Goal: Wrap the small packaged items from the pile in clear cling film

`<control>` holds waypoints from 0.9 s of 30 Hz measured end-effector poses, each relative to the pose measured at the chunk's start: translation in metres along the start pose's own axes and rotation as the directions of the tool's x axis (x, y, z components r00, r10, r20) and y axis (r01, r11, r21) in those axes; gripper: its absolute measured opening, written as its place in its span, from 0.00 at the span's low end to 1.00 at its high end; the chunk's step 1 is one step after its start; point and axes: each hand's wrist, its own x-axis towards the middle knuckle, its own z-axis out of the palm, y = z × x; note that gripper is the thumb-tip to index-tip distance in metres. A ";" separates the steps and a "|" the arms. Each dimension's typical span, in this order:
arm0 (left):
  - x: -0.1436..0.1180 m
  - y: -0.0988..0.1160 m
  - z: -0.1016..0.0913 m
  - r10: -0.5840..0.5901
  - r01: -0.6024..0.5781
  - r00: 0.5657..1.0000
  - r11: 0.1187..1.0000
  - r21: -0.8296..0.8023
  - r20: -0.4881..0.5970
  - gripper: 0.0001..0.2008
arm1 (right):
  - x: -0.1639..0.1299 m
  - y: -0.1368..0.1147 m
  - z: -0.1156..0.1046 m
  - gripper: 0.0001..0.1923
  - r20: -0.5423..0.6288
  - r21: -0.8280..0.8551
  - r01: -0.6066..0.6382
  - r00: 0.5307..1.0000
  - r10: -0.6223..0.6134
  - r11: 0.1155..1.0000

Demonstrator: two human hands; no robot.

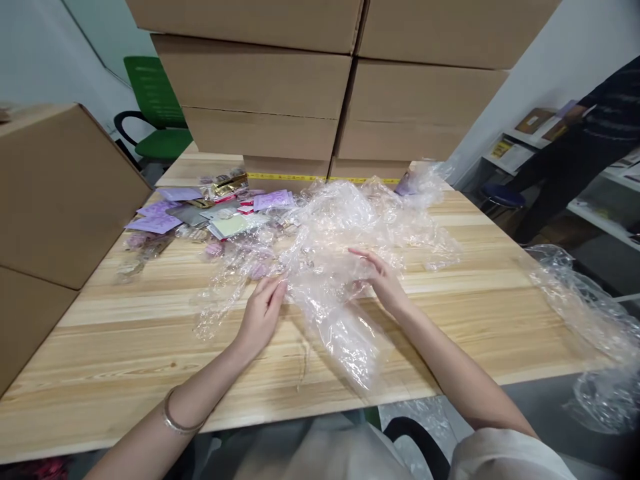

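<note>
A heap of crumpled clear plastic wrap (340, 220) lies across the middle of the wooden table (160, 353), with one loose piece reaching toward the front edge. At the left side of this piece is my left hand (261, 310), fingers drawn together and their tips against the plastic. My right hand (384, 279) rests at the right side of the same piece, fingers stretched out and apart, touching the film. Left of the heap lie purple packets (159, 219), a pale green card (233, 225) and several small wrapped items.
Stacked cardboard boxes (270, 80) rise behind the heap, with a yellow tape measure (280, 177) along their base. Another large box (60, 193) stands at the left. More plastic film (575, 300) hangs over the right edge. A person (590, 140) stands by shelves; a green chair (157, 100) is behind.
</note>
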 end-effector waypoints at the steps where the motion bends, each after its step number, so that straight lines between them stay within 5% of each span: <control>1: 0.000 0.000 0.000 -0.016 0.015 0.999 0.999 -0.031 -0.032 0.17 | -0.004 0.000 -0.002 0.32 0.042 0.012 0.015 0.999 -0.016 1.000; 5: 0.007 -0.003 -0.005 -0.245 0.120 0.946 0.874 -0.471 -0.213 0.10 | -0.029 -0.006 0.010 0.64 0.324 -0.196 0.099 0.946 -0.031 0.976; 9: 0.014 0.001 -0.016 -0.387 0.145 0.916 0.570 -0.809 -0.108 0.04 | -0.039 -0.007 0.024 0.53 0.424 -0.497 0.322 0.900 -0.099 0.806; 12: 0.014 0.010 -0.021 -0.320 0.157 0.947 0.413 -0.897 0.019 0.04 | -0.036 -0.005 0.022 0.54 0.322 -0.581 0.230 0.946 -0.039 0.781; 14: 0.013 0.016 -0.022 -0.276 0.160 0.960 0.406 -0.900 0.046 0.01 | -0.039 -0.005 0.024 0.60 0.237 -0.619 0.144 0.972 0.008 0.772; 16: 0.012 0.020 -0.022 -0.274 0.171 0.960 0.421 -0.891 0.055 0.13 | -0.048 -0.007 0.033 0.62 0.210 -0.678 0.164 0.977 -0.025 0.716; 21: 0.011 0.025 -0.027 -0.296 0.265 0.943 0.382 -0.885 0.155 0.38 | -0.069 -0.008 0.061 0.62 0.436 -0.710 0.415 0.894 -0.107 0.569; 27: 0.015 0.025 -0.031 -0.313 0.431 0.892 0.366 -0.825 0.327 0.31 | -0.031 0.014 0.020 0.46 0.221 -0.900 0.240 0.971 -0.095 0.363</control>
